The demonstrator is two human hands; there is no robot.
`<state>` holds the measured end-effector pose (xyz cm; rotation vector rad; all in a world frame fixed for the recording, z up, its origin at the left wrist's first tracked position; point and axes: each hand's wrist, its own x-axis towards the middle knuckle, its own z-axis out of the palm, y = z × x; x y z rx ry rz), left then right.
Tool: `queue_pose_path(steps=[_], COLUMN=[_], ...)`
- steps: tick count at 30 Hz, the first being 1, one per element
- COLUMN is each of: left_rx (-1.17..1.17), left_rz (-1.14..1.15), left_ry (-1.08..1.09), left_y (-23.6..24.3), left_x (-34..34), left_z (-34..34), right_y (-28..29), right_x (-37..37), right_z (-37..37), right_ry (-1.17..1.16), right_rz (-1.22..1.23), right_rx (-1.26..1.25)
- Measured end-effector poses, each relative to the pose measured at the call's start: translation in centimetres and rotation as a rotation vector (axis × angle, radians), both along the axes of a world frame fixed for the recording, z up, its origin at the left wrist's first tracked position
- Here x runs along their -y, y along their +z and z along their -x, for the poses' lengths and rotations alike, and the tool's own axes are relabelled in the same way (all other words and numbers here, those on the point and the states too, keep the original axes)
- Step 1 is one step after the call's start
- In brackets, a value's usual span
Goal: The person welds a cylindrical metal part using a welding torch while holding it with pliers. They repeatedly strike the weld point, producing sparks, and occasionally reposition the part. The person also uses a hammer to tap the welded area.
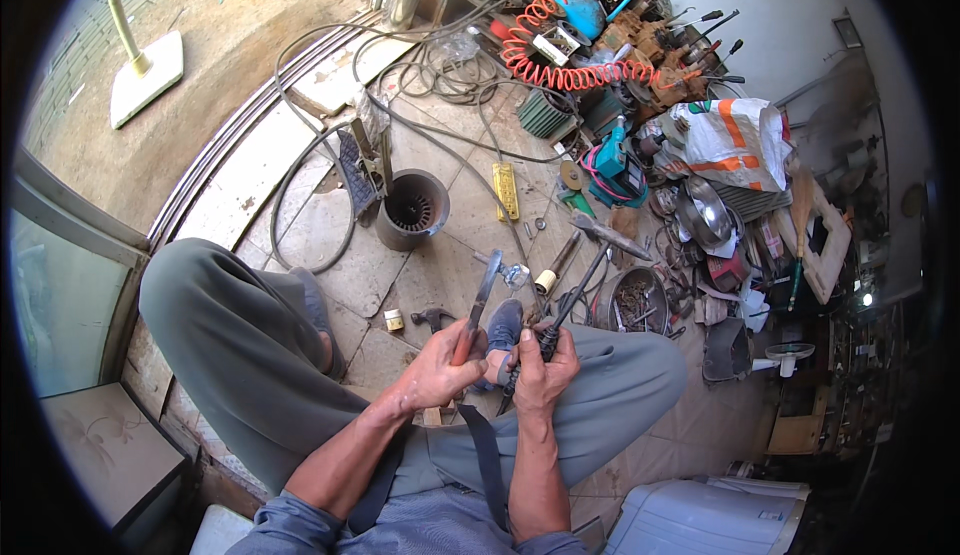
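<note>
The person sits low over a stone-tiled floor (330,265), knees spread in grey trousers. The left hand (440,365) is clenched round the orange grip of a wrench-like steel tool (480,300), whose flat grey shaft slants up and away over the floor. The right hand (545,365) is wrapped tight about a thin black rod (570,305), which rises to a dull metal hammer-shaped head (610,237). The two hands sit just beside each other, above the person's shoes; what lies between the palms I cannot make out.

On the floor ahead stands one round motor housing (412,210), dark cast metal with ribbed copper-coloured windings inside. Black cables (400,75) loop around it in several slack coils. One flat yellow bar (506,190) lies just beyond. A small hammer (432,317) rests near the left hand, and one pale stub of tape roll (545,280) sits by the rod.

Further back, one coiled orange air hose (560,65) springs across a heap of rusty parts, beside a blue rounded tank (585,13). One shiny steel cup (405,0) stands at the doorway. To the right, a white woven sack (735,140) with orange and green printed stripes slumps over the clutter, and a round metal bowl (635,300) holds small rusty bits.
</note>
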<state>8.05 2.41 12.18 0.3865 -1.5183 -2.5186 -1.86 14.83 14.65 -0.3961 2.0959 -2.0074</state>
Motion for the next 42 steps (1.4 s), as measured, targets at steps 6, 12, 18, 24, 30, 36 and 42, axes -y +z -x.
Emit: queue_pose_path(steps=[6, 12, 18, 24, 30, 36, 42], left_rx=[0.02, 0.037, 0.009, 0.018, 0.07, 0.168, 0.188], left_rz=[0.031, 0.03, 0.045, 0.061, 0.169, 0.24, 0.249], left_ry=[0.013, 0.02, 0.0, 0.028, 0.092, 0.097, 0.095], left_y=[0.4, 0.7, 0.9, 1.0, 1.1, 0.9, 0.6], left_x=[0.0, 0.1, 0.3, 0.2, -0.1, -0.3, -0.4], left_z=[-0.2, -0.2, 0.0, 0.0, 0.0, -0.1, 0.0], right_y=[0.0, -0.3, -0.2, -0.5, -0.4, -0.4, -0.6], right_x=[0.1, 0.1, 0.2, 0.0, 0.0, 0.0, 0.0], right_z=[0.0, 0.0, 0.0, 0.2, 0.2, 0.1, 0.2], right_ry=[0.01, 0.0, -0.004, 0.009, 0.005, 0.0, 0.007], right_rz=[0.025, 0.008, 0.006, -0.012, -0.013, -0.009, -0.013], right_rx=[0.021, -0.007, 0.001, -0.028, -0.014, 0.005, -0.004])
